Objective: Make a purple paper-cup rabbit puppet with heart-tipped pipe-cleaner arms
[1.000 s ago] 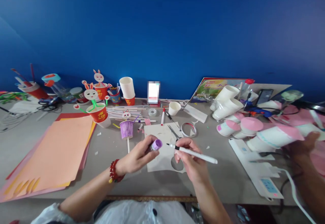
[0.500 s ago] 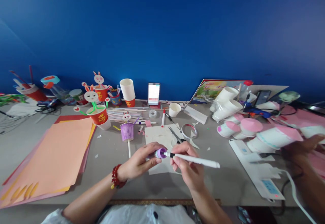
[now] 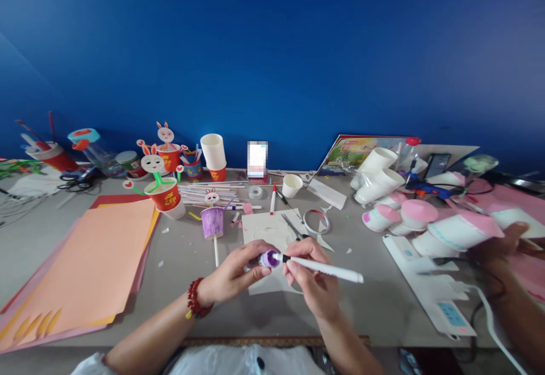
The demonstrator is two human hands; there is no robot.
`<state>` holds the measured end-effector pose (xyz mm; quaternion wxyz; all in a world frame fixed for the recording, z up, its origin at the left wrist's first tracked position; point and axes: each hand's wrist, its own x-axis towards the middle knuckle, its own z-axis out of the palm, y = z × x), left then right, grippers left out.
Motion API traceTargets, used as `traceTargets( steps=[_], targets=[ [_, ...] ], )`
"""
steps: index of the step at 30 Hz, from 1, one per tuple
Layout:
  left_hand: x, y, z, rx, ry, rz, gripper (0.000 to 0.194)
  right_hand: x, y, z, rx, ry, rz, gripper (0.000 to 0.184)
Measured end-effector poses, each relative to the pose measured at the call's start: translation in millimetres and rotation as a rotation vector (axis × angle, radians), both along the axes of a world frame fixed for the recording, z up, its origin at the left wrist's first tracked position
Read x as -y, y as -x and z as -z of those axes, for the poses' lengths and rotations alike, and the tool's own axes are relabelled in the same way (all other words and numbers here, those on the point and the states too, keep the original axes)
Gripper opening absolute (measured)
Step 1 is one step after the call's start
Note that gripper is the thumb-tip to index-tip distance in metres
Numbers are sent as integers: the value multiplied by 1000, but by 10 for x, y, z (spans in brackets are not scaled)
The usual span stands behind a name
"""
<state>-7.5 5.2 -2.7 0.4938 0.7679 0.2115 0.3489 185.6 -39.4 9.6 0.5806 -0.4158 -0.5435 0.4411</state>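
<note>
My left hand [image 3: 243,270] is closed around a small purple cylinder [image 3: 269,258] with an open end facing right; most of it is hidden by the fingers. My right hand [image 3: 313,270] grips a white marker [image 3: 327,268] with a black band, its tip at the cylinder's open end. Below both hands lies a sheet of white paper [image 3: 266,224] with cut-out shapes. Scissors [image 3: 293,227] rest on the paper, just beyond my right hand. A purple-coloured paper cup [image 3: 212,223] with a rabbit face and a white straw stands to the left.
Coloured paper sheets [image 3: 97,261] lie on the left, near red cups with rabbit figures [image 3: 164,196]. A tape roll [image 3: 316,221] and a small white cup [image 3: 292,185] sit ahead. At right are a power strip [image 3: 426,284], pink-topped cups [image 3: 457,233] and another person's hand [image 3: 506,244].
The marker and my right hand have shifted slightly left, with the tip still at the purple cylinder. At the right, the other person's hand has moved slightly left with a white cup.
</note>
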Motion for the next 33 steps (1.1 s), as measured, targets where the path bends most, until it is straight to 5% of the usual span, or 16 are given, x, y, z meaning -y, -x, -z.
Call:
traceTargets(
  steps=[33],
  targets=[
    [-8, 12, 45, 40, 4, 11, 25, -9, -48, 129, -64, -122, -73, 4]
  ],
)
